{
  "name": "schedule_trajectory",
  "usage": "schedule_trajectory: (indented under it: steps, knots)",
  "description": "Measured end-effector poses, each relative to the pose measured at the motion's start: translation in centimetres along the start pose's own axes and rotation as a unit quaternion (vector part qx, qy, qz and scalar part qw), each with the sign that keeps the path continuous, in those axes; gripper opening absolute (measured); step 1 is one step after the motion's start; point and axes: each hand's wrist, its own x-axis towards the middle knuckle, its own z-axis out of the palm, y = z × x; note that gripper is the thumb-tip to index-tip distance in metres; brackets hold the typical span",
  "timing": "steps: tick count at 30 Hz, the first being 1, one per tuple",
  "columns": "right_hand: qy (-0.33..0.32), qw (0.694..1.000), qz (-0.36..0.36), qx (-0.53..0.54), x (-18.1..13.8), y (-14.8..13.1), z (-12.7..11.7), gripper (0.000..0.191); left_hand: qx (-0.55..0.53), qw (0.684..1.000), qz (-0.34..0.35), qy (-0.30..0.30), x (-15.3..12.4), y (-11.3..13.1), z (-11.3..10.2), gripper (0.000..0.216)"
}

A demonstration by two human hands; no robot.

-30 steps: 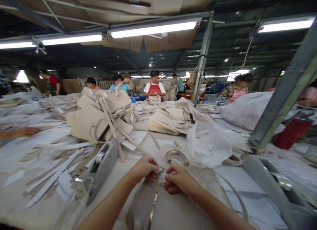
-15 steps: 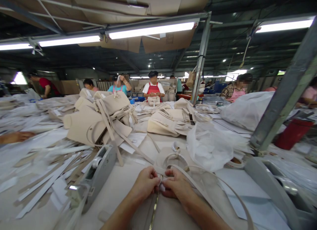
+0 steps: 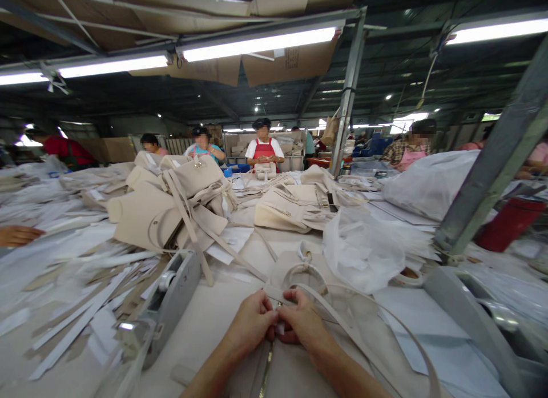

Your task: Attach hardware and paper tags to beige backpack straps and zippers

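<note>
My left hand (image 3: 252, 322) and my right hand (image 3: 302, 322) meet at the near middle of the table, fingers curled and pinched together over the top end of a gold zipper (image 3: 267, 368). The zipper runs down a cream bag (image 3: 295, 375) that lies flat under my wrists. A small white scrap shows between my fingertips. Cream straps (image 3: 342, 324) loop away from the bag toward the right. What sits inside the pinch is mostly hidden by my fingers.
A grey tape dispenser (image 3: 169, 306) stands left of my hands among paper strips (image 3: 77, 306). Piles of cream bags (image 3: 171, 206) fill the middle. Clear plastic bags (image 3: 363, 246) and a grey metal post (image 3: 492, 169) are at right. Another person's hand (image 3: 15, 235) rests far left; several workers stand beyond.
My hands drew slightly nearer to me and closed tighter together over the zipper end. The view tilted up a little. The hand at far left slid further out of view.
</note>
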Motion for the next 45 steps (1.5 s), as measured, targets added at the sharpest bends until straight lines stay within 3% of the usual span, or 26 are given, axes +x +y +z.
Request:
schedule_trajectory:
  steps: [3, 7, 13, 19, 28, 34, 45]
  knots:
    - [-0.002, 1.0, -0.019, -0.018, 0.3, 0.3, -0.4, 0.042, 0.01, 0.998, -0.054, -0.028, -0.3, -0.2, -0.8, 0.006]
    - [-0.033, 0.999, -0.015, 0.007, -0.1, 0.2, -1.3, 0.038, -0.01, 0.987, -0.133, -0.085, -0.2, 0.0, -1.7, 0.02]
    - [-0.068, 0.995, -0.058, 0.034, 0.4, 1.5, -1.6, 0.044, -0.098, 0.969, -0.199, -0.105, 0.6, 0.9, -1.0, 0.035]
    - [-0.037, 0.994, -0.103, -0.021, 1.2, 3.0, -1.3, 0.038, -0.154, 0.973, -0.166, -0.051, 0.6, 0.4, 0.5, 0.029]
    - [-0.032, 0.983, -0.131, -0.129, -0.2, 1.3, -2.2, 0.023, -0.13, 0.971, -0.199, -0.035, 1.1, 1.1, 1.1, 0.016]
    - [-0.061, 0.997, -0.021, -0.042, 0.1, 1.0, -2.9, 0.035, -0.114, 0.974, -0.195, -0.025, 1.1, 1.1, 0.7, 0.021]
    - [-0.114, 0.992, 0.013, 0.048, 0.3, 0.3, -3.4, 0.049, -0.117, 0.973, -0.194, -0.043, 1.6, 1.0, -0.2, 0.025]
